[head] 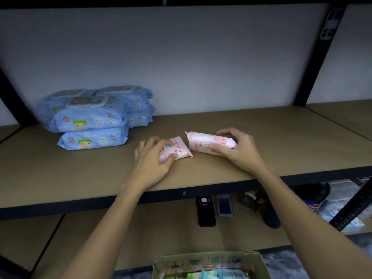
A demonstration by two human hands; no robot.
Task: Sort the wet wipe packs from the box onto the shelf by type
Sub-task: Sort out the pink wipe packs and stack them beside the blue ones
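Now we start the pink group: our left hand (153,158) grips one pink pack (178,150) on the shelf (281,141), our right hand (237,148) grips another (205,143) just beside it. Next, release, then back to the box (209,262).

On the lower shelf board (141,234), below and nearer to you, you have these items:
- a black phone-like device (205,211), lying flat, a round mark near its far end;
- a grey flat device (224,205) just to its right, the two close but apart;
- a small dark box (250,201) further right, tilted;
- a dark rounded object (270,217) near that box; what it is you cannot tell.

Behind everything stands a pale back wall (181,57).
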